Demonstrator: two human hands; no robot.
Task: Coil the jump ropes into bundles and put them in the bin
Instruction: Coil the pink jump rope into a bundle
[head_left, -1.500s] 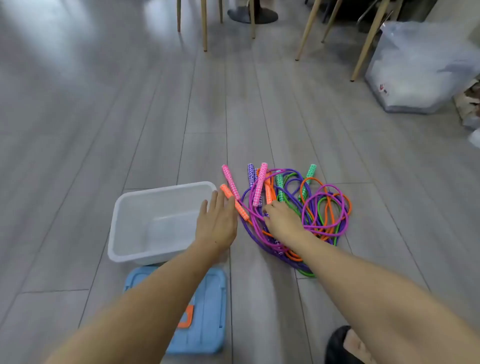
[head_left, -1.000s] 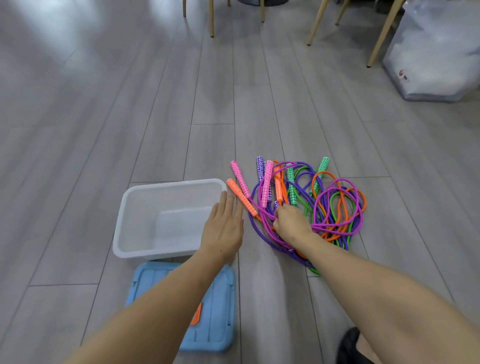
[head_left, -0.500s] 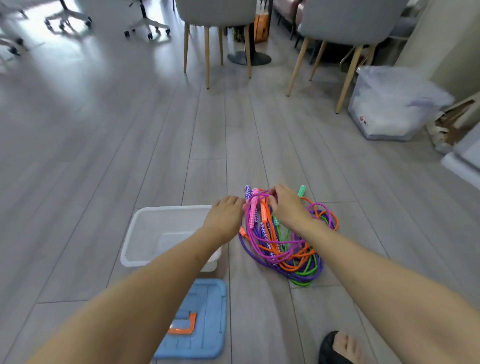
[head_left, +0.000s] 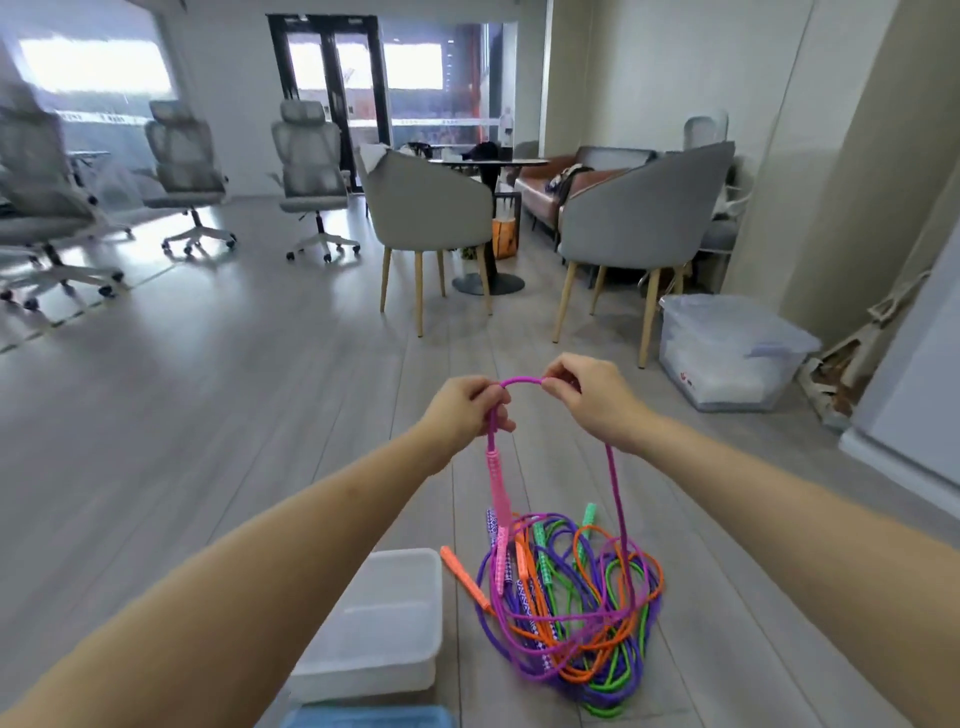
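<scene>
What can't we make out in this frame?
- Blue lid: head view, cut off by the bottom edge.
- Pink rope: its far end is lost in the tangled pile.
- Left hand and right hand: fingertips curled around the rope, grip detail hidden.
- Clear bin: near wall partly behind the left forearm.

The bin stands open-topped, nothing over it; the tangled rope pile crowds its right side (one orange handle nearly touching).
</scene>
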